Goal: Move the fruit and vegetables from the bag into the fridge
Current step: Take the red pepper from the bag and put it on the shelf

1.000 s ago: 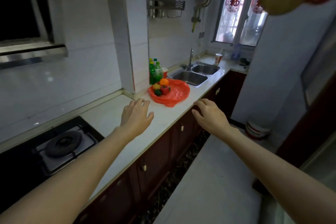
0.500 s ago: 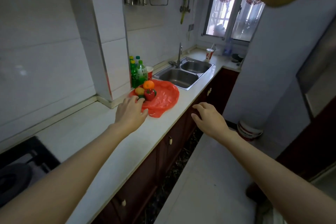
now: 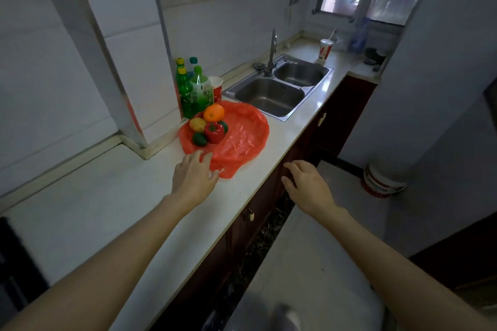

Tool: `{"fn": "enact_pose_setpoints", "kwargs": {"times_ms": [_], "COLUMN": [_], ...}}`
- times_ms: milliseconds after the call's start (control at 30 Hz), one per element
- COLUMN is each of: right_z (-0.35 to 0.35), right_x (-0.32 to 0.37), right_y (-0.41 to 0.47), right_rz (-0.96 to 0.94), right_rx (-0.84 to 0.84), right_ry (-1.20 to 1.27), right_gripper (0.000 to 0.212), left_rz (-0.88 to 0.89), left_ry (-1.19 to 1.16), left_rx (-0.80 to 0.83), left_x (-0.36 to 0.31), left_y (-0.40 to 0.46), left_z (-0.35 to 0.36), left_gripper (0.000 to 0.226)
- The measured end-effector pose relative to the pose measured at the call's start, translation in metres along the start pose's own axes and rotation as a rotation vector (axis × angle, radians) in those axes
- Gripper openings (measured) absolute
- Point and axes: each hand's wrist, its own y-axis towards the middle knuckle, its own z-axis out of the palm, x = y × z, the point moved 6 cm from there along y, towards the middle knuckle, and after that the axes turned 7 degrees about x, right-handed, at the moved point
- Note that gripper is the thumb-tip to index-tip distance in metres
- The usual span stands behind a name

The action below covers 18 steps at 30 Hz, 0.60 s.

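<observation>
Spanning white counter point(image 3: 80, 212) (steel sink point(image 3: 271, 97)), tiled walls point(image 3: 40, 75)

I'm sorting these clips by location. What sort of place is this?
A narrow home kitchen, most likely: a steel double sink with a tap set in a pale counter, dark wooden cabinets below, and tiled walls.

The green tea bottle point(image 3: 202, 88), at about eleven o'clock from the orange, carries the Chinese characters 绿茶 on its label; print on the paper cup point(image 3: 325, 49) and white bucket point(image 3: 382, 183) is too blurred to read
</observation>
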Motion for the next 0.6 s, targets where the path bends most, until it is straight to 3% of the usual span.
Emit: {"fn": "enact_pose_setpoints", "kwargs": {"times_ms": [333,600], "right_z": [0.032,0.059], "right_x": [-0.083,-0.104], "right_y": [0.109,0.182], "right_rz": [-0.160,-0.291], "right_rx": [0.097,0.212], "right_ry": [0.061,0.060], "right_gripper": [0.039,0.041], "left_rz": [-0.239,-0.435], "left_ry": [-0.081,-0.142], "left_rx": [0.054,0.052], "left_x": [-0.023,-0.023], "left_y": [0.080,0.114], "left_z": [0.066,0.094], "left_gripper": [0.051,0.054]}}
